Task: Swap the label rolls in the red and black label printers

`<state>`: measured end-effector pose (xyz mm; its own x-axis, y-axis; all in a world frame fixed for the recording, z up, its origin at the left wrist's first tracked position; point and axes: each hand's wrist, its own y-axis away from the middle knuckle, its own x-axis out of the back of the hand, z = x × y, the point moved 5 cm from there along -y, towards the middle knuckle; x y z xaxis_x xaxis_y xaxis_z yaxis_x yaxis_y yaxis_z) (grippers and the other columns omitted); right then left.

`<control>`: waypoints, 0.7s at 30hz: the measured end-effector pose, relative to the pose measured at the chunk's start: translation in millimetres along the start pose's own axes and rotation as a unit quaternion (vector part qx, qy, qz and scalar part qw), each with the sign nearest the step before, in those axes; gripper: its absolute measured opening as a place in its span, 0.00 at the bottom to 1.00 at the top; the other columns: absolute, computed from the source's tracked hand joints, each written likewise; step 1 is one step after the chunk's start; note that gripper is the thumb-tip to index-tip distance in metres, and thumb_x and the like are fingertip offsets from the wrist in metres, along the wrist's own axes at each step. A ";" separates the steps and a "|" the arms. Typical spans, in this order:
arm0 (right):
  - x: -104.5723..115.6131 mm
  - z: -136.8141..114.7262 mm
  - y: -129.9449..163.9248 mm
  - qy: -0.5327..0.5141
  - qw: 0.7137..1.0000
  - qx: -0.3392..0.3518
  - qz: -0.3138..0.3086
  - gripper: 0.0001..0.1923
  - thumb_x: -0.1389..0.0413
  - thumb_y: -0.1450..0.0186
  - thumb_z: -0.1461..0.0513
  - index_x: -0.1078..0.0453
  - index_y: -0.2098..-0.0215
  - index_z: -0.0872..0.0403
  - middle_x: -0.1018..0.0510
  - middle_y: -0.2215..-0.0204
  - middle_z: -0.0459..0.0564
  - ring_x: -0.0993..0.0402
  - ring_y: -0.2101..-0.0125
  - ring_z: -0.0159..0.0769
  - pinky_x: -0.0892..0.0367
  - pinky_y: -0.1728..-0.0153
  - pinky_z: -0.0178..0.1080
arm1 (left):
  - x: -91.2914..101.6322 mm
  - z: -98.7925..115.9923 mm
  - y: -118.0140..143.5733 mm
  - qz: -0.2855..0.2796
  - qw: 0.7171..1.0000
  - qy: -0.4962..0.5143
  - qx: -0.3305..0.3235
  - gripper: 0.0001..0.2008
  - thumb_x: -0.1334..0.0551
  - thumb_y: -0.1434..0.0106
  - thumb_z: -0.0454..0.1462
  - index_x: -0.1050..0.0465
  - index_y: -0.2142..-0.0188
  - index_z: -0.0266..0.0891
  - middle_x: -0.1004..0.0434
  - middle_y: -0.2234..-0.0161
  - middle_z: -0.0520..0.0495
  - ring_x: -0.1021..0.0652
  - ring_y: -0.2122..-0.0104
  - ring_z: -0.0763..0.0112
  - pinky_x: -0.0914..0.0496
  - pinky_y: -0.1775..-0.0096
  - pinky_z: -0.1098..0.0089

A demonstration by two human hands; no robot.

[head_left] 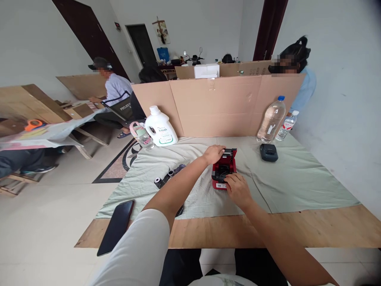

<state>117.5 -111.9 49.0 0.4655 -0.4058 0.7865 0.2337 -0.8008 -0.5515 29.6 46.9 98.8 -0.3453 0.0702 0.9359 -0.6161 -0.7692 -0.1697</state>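
Note:
A small red and black device [224, 171], like a label printer with its lid up, sits on the pale green cloth [297, 178] at the table's middle. My left hand [213, 154] rests on its far left top corner, fingers curled over the edge. My right hand [237, 190] holds its near right end, fingers pressed on the front. Left of the device lie a black roll [158, 182] and a dark cylindrical part [175, 171].
A black phone [116, 226] lies at the table's near left edge. A white jug [160, 127], a pink-lidded cup [140, 135], two water bottles [271, 120] and a black box [268, 152] stand near the cardboard screen [214, 105]. Other people sit beyond it and at the left.

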 end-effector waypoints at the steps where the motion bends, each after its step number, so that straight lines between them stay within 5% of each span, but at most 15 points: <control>1: 0.0 0.3 0.0 0.000 1.000 0.000 -0.001 0.11 0.50 0.37 0.67 0.28 0.62 0.52 0.23 0.59 0.51 0.33 0.56 0.44 0.39 0.55 0.46 | -0.1 0.9 3.8 -0.003 1.000 -0.001 0.003 0.19 0.52 0.33 0.37 0.32 0.46 0.38 0.27 0.49 0.45 0.29 0.49 0.65 0.38 0.45 0.66; 16: -0.5 1.2 2.2 -0.004 1.000 0.009 -0.003 0.11 0.51 0.37 0.66 0.30 0.57 0.54 0.23 0.60 0.52 0.32 0.57 0.43 0.38 0.54 0.45 | -31.7 9.8 68.4 0.011 0.996 0.011 -0.093 0.22 0.49 0.44 0.24 0.25 0.54 0.39 0.26 0.50 0.47 0.28 0.51 0.67 0.34 0.47 0.66; 21: -1.6 18.9 3.6 0.024 1.000 -0.014 0.014 0.20 0.47 0.39 0.62 0.35 0.48 0.56 0.29 0.49 0.58 0.37 0.48 0.49 0.41 0.48 0.50 | -38.2 15.8 83.6 0.068 0.994 0.011 -0.083 0.20 0.49 0.40 0.27 0.28 0.51 0.36 0.28 0.50 0.42 0.30 0.51 0.64 0.34 0.47 0.63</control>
<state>133.8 -105.8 40.6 0.4301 -0.4481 0.7838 0.1975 -0.8004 -0.5660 2.5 -30.1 53.8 -0.4487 -0.0123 0.8936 -0.6703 -0.6567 -0.3456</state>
